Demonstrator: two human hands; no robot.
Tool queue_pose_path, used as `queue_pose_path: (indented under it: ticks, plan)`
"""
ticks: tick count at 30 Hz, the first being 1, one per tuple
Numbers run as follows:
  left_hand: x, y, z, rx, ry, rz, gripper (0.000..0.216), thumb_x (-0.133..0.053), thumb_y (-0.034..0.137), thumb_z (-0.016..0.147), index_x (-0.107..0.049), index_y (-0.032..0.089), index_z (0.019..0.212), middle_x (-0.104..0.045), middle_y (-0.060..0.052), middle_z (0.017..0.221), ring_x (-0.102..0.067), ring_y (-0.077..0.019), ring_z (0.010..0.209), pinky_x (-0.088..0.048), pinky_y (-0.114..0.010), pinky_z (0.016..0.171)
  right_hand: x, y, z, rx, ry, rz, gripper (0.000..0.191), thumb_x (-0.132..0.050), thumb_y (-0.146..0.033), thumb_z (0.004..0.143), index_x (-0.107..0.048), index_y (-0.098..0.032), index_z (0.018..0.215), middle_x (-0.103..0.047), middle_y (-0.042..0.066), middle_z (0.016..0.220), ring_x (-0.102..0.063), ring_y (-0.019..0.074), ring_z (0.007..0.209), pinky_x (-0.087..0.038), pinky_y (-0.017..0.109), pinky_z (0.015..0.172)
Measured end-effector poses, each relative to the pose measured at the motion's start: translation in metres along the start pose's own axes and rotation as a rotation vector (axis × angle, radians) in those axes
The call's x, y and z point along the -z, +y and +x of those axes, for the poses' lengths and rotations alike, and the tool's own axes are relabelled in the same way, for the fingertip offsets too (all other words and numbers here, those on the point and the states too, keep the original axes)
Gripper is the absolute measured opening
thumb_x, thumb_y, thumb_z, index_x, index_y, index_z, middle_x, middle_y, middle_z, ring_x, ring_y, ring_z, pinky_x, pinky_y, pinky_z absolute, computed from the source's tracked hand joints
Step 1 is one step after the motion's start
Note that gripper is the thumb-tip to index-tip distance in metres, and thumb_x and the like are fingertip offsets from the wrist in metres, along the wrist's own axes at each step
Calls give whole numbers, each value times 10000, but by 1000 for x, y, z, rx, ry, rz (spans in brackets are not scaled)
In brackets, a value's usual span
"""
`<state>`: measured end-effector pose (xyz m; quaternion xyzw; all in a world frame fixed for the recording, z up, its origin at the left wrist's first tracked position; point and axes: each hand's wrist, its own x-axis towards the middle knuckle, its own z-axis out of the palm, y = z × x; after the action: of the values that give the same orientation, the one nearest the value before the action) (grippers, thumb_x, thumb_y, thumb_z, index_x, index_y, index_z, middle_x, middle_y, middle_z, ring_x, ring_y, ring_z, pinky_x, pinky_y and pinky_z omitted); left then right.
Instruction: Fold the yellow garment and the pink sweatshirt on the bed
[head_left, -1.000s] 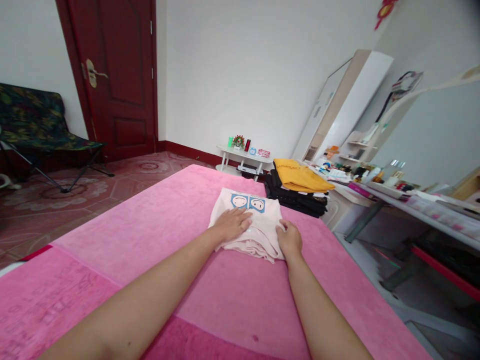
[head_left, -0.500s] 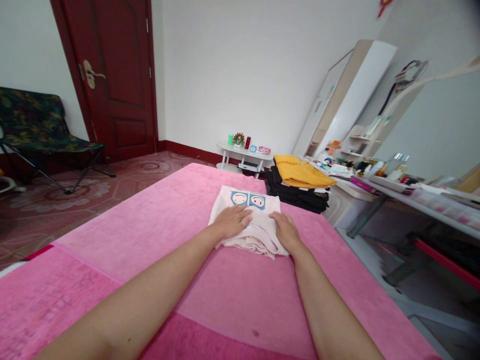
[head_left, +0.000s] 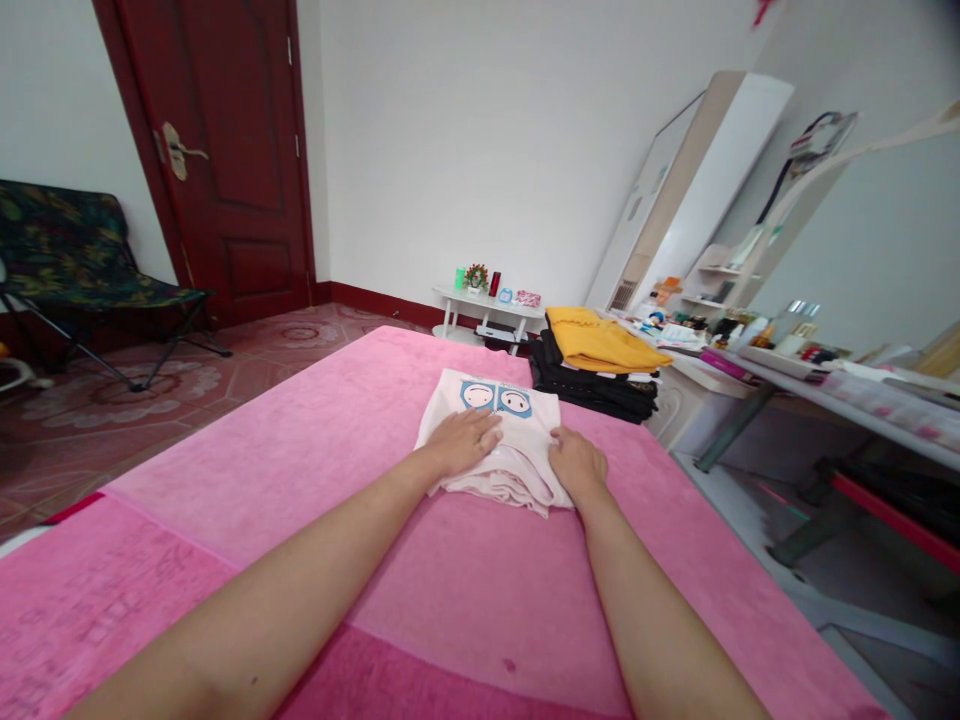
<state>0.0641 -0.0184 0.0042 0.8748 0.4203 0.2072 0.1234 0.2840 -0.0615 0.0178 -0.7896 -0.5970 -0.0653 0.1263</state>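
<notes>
A folded white T-shirt [head_left: 517, 435] lies on a pink cloth cover [head_left: 315, 420], its blue, black and white cartoon-face print facing up and its loosely bunched edge toward me. My left hand [head_left: 466, 443] rests flat on the left part of the shirt, fingers stretched out and pointing toward the print. At the right edge of the shirt, my right hand [head_left: 579, 465] has its fingers curled in, with the thumb side against the fabric. The undersides of its fingers are hidden.
Just beyond the shirt to the right stands a stack of dark folded clothes [head_left: 592, 393] topped by a yellow garment [head_left: 600, 340]. A cluttered dressing table [head_left: 847, 385] runs along the right. A small white stand [head_left: 487, 302], a red door [head_left: 225, 150] and a camouflage chair [head_left: 82, 250] are farther back.
My right hand's fingers have gone from stretched along the shirt's right side to curled at its edge. My left hand stays in place on the fabric.
</notes>
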Motion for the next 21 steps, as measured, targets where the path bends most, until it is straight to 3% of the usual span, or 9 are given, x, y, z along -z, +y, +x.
queue_pose_path:
  ticks: [6,9,13,16,18,21]
  plan:
    - [-1,-2,0,4,-4,-2,560,-214,571,928,-391,305,1388,-305,11,1493,-247,-216,1381,-191,-383,1115,4,1,-3,-134,-18,24,394,-351,-319,838,-693,-187,984,-688,144,971,-638,274,929,-461,368,753]
    - [-2,-2,0,-15,13,-5,563,-211,559,931,-409,285,1381,-322,4,1486,-262,-217,1374,-190,-388,1117,4,4,-4,-143,-13,19,409,-344,-318,834,-708,-164,941,-677,166,984,-635,285,944,-465,379,763]
    - [4,-3,0,-13,87,-90,474,-348,497,907,-567,260,1253,-514,1,1355,-428,-204,1273,-315,-314,1057,3,4,-6,-172,7,42,428,-352,-388,842,-676,-153,995,-658,165,1022,-630,295,941,-474,391,748]
    - [17,-10,-1,169,228,-102,368,-415,381,872,-659,222,1098,-636,-46,1186,-556,-229,1120,-415,-316,953,2,5,-5,-212,16,106,502,-369,-518,838,-620,-156,1078,-658,149,1028,-628,308,939,-475,405,752]
    - [29,-20,-3,340,320,-27,382,-460,364,832,-622,203,1138,-631,-97,1174,-564,-279,1097,-429,-383,921,2,7,-3,-234,1,149,564,-374,-576,830,-578,-156,1147,-655,155,1055,-620,319,973,-470,419,774]
    - [44,-39,-6,601,285,69,582,-587,492,724,-543,188,1219,-628,-150,1159,-583,-326,1061,-462,-406,842,4,11,2,-270,-25,195,652,-391,-630,808,-538,-145,1218,-647,185,1087,-603,331,1024,-461,435,801]
